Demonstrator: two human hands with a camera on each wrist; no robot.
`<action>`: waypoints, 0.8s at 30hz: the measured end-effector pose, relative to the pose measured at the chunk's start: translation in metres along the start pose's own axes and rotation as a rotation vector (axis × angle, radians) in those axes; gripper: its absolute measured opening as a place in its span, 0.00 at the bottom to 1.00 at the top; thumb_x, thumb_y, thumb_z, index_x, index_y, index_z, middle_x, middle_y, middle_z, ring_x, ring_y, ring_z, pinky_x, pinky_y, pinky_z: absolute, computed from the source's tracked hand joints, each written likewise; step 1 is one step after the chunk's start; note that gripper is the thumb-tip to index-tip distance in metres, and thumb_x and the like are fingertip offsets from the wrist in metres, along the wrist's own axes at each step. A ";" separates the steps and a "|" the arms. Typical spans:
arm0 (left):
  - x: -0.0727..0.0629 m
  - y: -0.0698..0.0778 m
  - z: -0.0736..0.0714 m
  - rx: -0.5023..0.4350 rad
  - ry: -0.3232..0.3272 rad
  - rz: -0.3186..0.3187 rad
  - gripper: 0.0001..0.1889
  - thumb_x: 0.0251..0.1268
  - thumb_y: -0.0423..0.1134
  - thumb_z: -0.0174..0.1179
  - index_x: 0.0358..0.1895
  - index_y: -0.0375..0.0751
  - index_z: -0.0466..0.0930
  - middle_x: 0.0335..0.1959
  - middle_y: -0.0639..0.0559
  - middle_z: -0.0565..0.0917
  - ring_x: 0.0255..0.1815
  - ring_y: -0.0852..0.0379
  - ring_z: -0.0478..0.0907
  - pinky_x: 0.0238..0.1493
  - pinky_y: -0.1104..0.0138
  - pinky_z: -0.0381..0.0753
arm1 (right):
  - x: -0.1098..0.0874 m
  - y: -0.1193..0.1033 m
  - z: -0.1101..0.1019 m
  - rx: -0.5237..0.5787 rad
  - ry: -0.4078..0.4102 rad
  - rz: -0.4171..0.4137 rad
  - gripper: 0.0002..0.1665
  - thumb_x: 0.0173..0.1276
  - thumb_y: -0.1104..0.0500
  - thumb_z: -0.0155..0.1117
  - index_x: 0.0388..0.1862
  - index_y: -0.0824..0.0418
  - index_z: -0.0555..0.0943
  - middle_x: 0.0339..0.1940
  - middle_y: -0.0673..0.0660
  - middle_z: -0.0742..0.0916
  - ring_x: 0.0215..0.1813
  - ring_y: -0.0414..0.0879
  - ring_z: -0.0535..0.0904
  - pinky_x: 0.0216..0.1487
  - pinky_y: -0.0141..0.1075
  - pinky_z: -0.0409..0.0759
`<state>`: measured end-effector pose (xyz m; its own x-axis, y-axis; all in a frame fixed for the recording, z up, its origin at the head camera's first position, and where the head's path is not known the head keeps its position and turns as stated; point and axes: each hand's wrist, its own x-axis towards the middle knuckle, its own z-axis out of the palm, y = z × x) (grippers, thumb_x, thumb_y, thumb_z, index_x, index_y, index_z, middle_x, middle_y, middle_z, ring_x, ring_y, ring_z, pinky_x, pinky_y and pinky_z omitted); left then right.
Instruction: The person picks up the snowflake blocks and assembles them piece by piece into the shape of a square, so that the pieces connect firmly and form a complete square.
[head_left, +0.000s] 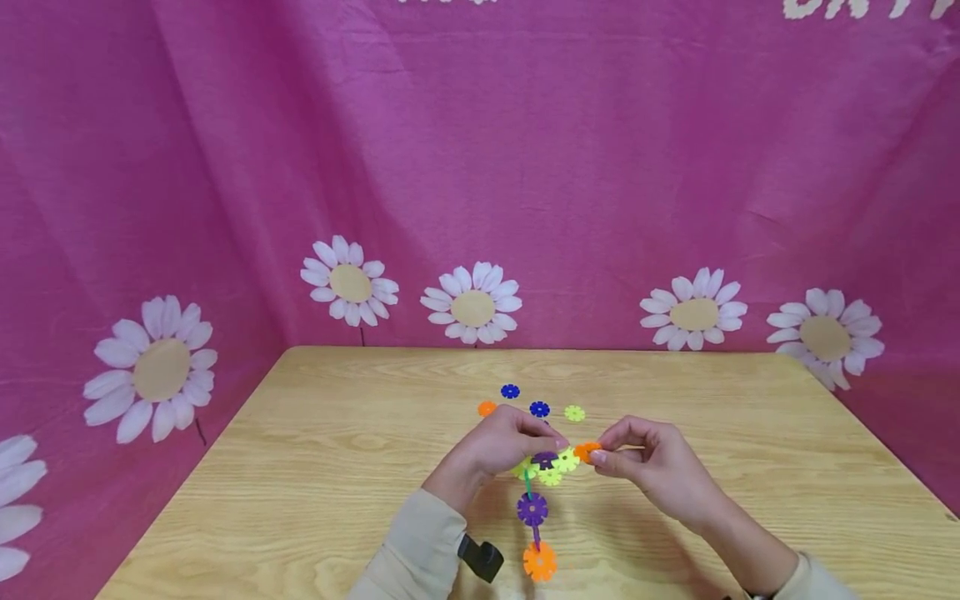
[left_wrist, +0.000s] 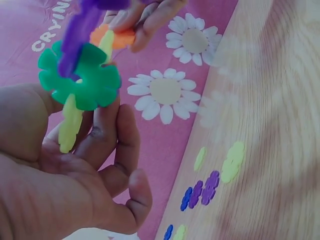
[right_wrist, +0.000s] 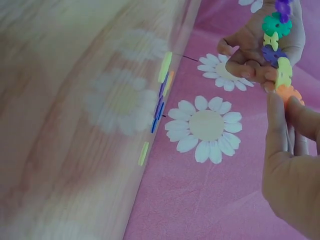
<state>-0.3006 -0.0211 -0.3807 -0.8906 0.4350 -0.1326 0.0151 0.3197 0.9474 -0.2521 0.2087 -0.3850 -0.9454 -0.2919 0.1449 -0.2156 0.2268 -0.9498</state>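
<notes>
A chain of notched plastic discs is held above the table by both hands. My left hand (head_left: 498,446) pinches it near a dark purple disc (head_left: 543,460) and a yellow disc (right_wrist: 284,72). From there a green disc (left_wrist: 100,82), a purple disc (head_left: 532,508) and an orange disc (head_left: 540,562) hang toward me. Between thumb and fingers, my right hand (head_left: 656,467) pinches another orange disc (right_wrist: 289,95) against that yellow disc's edge. Whether their slots interlock is hidden by the fingertips.
Beyond the hands on the wooden table (head_left: 360,433) lie loose discs: two blue discs (head_left: 510,391), a yellow disc (head_left: 574,413) and an orange disc (head_left: 487,408). Purple discs (left_wrist: 210,188) also lie there in the left wrist view. A pink flowered cloth (head_left: 570,208) hangs behind the table.
</notes>
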 end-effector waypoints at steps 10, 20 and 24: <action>0.001 0.000 0.006 -0.063 0.048 -0.040 0.07 0.64 0.39 0.68 0.41 0.42 0.91 0.41 0.53 0.88 0.44 0.57 0.82 0.54 0.59 0.80 | 0.000 0.002 0.006 -0.010 0.064 -0.037 0.10 0.65 0.67 0.70 0.39 0.72 0.78 0.41 0.67 0.87 0.38 0.44 0.90 0.45 0.38 0.86; 0.000 0.006 0.011 -0.134 0.084 -0.073 0.08 0.64 0.38 0.68 0.42 0.39 0.90 0.41 0.51 0.87 0.44 0.56 0.80 0.53 0.59 0.78 | 0.002 0.005 0.007 -0.025 0.114 -0.086 0.08 0.65 0.70 0.68 0.38 0.71 0.77 0.39 0.67 0.88 0.37 0.43 0.90 0.43 0.41 0.86; -0.001 0.006 0.013 -0.141 0.089 -0.085 0.08 0.65 0.38 0.67 0.42 0.39 0.90 0.40 0.50 0.87 0.43 0.55 0.80 0.50 0.61 0.78 | 0.002 0.007 0.007 -0.022 0.126 -0.122 0.07 0.65 0.71 0.67 0.37 0.72 0.77 0.39 0.68 0.87 0.37 0.42 0.90 0.41 0.41 0.87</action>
<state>-0.2936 -0.0082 -0.3784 -0.9229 0.3328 -0.1936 -0.1203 0.2283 0.9661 -0.2536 0.2030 -0.3940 -0.9347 -0.2000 0.2937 -0.3347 0.2174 -0.9169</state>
